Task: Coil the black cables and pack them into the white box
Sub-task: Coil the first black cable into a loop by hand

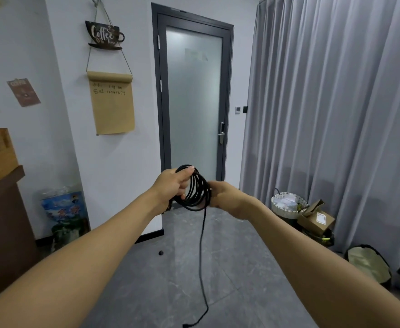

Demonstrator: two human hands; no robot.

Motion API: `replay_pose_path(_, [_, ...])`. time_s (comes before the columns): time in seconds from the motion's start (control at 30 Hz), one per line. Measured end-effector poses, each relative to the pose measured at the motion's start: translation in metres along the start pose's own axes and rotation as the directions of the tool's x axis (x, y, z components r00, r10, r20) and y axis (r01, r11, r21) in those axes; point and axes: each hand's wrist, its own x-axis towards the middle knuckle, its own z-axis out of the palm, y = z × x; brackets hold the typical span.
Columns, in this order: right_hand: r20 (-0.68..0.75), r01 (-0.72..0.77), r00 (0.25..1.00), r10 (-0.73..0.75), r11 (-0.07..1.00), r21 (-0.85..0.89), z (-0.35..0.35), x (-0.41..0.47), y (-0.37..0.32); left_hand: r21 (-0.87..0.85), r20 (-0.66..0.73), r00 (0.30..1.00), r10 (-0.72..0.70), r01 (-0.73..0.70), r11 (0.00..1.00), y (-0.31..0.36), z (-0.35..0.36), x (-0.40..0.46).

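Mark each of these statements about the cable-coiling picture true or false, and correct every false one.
1. Both hands hold the black cable coil. True: the left hand and the right hand each grip it.
2. The whole cable is wound up. False: a loose tail hangs from the coil toward the floor.
3. The door behind the coil has frosted glass. True.
4. The curtains are drawn back to show a window. False: they hang closed, covering the right side.
5. The white box stands open at the person's feet. False: no such box is visible there.
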Motion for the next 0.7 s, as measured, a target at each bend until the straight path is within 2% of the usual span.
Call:
replay_pose_path(0.07, [0.058,-0.072,0.996,0.065,0.989,0.131,0.002,-0.003,0.008,-0.048,-0.046,0.999,-0.006,0.004,0.999,0.001,-0.008,-0.002])
replay_pose_path(0.13, [0.053,-0.11,0.993,0.103,0.983,0.146,0.001,-0.007,0.014,-0.097,-0.104,0.994,-0.018,0.008,0.995,0.0,-0.015,-0.004])
replay_pose_path(0.33, [-0.257,-0.038,0.965,0.051,0.998,0.056,-0.015,-0.006,0.029,-0.174,-0.341,0.938,-0.054,-0.006,0.985,-0.008,-0.037,-0.001])
replay_pose_path(0.43, [-0.389,-0.042,0.921,-0.007,0.992,-0.117,-0.021,-0.01,0.04,-0.198,-0.483,0.872,-0.076,-0.024,0.98,-0.013,-0.05,-0.001])
replay_pose_path(0.53, [-0.485,-0.048,0.871,-0.075,0.971,-0.235,-0.021,-0.01,0.045,-0.136,-0.54,0.84,-0.058,-0.018,0.991,-0.019,-0.059,0.002])
replay_pose_path(0.6, [-0.45,-0.071,0.881,-0.143,0.903,-0.425,-0.015,-0.011,0.039,-0.072,-0.543,0.839,-0.015,-0.029,0.997,-0.022,-0.058,0.004])
replay_pose_path(0.7, [-0.252,-0.015,0.938,-0.237,0.699,-0.715,-0.001,-0.011,0.017,0.077,-0.515,0.854,0.07,-0.035,0.996,-0.022,-0.05,0.006])
